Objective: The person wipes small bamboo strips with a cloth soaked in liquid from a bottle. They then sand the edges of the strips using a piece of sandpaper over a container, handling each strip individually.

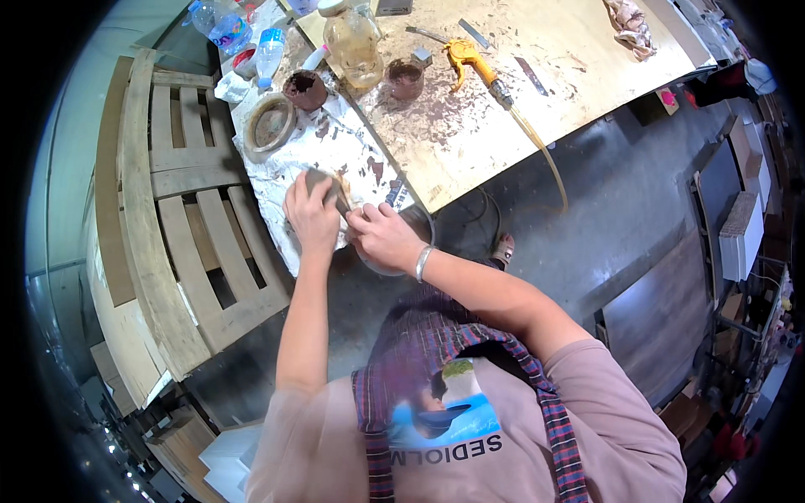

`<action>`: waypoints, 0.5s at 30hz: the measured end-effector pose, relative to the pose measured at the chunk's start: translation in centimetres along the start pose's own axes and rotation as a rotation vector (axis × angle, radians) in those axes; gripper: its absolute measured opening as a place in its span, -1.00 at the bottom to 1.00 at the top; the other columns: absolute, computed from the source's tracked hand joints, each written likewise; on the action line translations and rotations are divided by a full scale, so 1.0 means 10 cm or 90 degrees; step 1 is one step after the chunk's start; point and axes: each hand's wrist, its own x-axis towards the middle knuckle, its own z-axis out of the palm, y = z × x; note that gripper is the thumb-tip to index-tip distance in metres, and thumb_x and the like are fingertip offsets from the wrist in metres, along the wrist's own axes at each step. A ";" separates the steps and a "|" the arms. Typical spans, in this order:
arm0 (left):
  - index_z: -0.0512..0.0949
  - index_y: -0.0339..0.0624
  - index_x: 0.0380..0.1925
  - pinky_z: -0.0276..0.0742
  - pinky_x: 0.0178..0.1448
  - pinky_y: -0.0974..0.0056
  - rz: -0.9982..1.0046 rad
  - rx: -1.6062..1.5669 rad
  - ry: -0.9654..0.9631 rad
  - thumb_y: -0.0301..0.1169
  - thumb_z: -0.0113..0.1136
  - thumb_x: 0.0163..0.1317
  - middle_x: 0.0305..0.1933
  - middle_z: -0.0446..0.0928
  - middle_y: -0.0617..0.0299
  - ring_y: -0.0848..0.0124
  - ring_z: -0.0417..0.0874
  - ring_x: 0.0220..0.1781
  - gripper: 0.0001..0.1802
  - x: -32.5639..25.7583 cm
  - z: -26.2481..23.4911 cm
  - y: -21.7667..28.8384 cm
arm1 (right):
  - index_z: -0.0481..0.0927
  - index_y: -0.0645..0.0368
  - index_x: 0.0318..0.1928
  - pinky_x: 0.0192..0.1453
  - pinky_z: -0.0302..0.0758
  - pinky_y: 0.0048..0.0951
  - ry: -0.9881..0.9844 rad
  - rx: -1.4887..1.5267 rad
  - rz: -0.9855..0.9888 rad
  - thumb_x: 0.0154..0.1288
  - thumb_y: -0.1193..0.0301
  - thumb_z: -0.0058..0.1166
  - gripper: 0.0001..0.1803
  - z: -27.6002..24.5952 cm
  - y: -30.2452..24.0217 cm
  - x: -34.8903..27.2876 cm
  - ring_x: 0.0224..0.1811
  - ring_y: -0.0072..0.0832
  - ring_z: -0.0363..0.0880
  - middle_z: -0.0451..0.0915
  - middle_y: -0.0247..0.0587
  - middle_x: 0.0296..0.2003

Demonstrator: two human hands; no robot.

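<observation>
At the near edge of a white-covered table, my left hand (pixel 312 222) is closed over a flat grey-brown piece (pixel 315 177), its fingers bent across the top. My right hand (pixel 389 240), with a silver bangle at the wrist, has curled fingers pinched at the near end of the same piece; its fingertips are partly hidden. A clear round tub (pixel 431 225) shows beneath and beside my right hand. Dark brown flakes lie on the white sheet (pixel 279 178) around the work. Beyond my hands sits a round, dirty-rimmed bowl (pixel 271 123), with a brown-crusted cup (pixel 305 90) behind it.
On the plywood tabletop (pixel 457 159) lie a yellow air blow gun (pixel 470 60) with its hose, a brown pot (pixel 405 80), a small metal block (pixel 422 57) and a large cloudy jar (pixel 353 46). Plastic bottles (pixel 269 55) stand far left. A wooden pallet (pixel 197 180) leans at the left.
</observation>
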 end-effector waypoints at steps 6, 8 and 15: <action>0.69 -0.09 -0.18 0.31 0.32 0.02 0.019 -0.017 -0.016 -0.44 0.38 -0.06 0.23 0.47 -0.07 -0.02 0.46 0.21 -0.66 -0.31 -0.08 0.11 | 0.63 0.11 -0.45 -0.11 0.33 -0.38 0.010 0.008 -0.002 0.10 0.34 0.09 -0.86 -0.06 0.06 -0.02 -0.05 -0.42 0.39 0.43 -0.36 -0.18; 0.69 -0.09 -0.18 0.32 0.30 0.02 -0.009 -0.008 0.003 -0.44 0.38 -0.06 0.22 0.47 -0.08 -0.02 0.46 0.20 -0.66 -0.14 -0.04 -0.05 | 0.62 0.11 -0.45 -0.11 0.32 -0.37 0.032 0.010 -0.011 0.09 0.33 0.10 -0.86 -0.04 -0.02 0.01 -0.05 -0.42 0.39 0.43 -0.36 -0.19; 0.69 -0.06 -0.12 0.29 0.30 0.00 0.030 -0.005 -0.040 -0.42 0.36 -0.03 0.21 0.47 -0.08 -0.03 0.45 0.21 -0.63 -0.33 -0.11 0.11 | 0.63 0.11 -0.48 -0.13 0.32 -0.38 0.022 0.023 -0.008 0.08 0.33 0.12 -0.86 -0.07 0.08 -0.02 -0.07 -0.41 0.41 0.44 -0.34 -0.19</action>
